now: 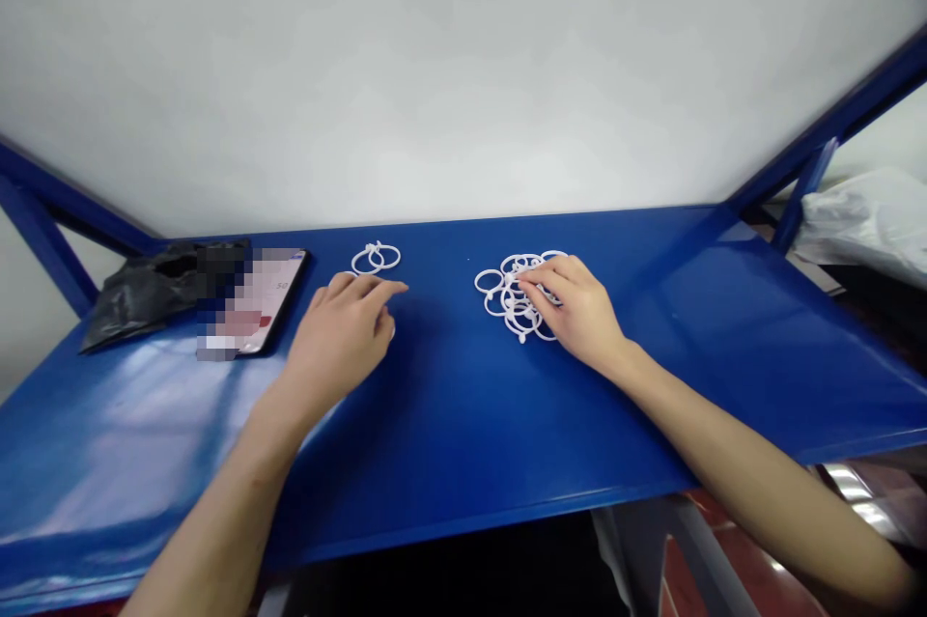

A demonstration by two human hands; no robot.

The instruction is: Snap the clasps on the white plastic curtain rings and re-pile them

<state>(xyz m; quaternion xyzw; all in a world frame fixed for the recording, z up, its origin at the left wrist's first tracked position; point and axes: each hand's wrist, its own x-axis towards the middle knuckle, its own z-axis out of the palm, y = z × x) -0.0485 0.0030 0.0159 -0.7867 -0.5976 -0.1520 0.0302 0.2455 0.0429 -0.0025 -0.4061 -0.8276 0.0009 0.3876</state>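
Observation:
A heap of several white plastic rings (507, 294) lies on the blue shelf (449, 405), right of the middle. My right hand (575, 308) rests on the heap's right side, its fingers curled and touching the rings. Two linked white rings (376, 258) lie apart to the left, near the back. My left hand (344, 332) lies palm down just in front of those two rings, fingers loosely bent and pointing right. A bit of white shows under its fingers; what it is I cannot make out.
A phone (250, 308) with a lit screen lies at the back left, next to a crumpled black bag (145, 294). Blue frame struts (818, 149) slope up at both sides. A white wall stands behind. White plastic (869, 216) lies off to the right.

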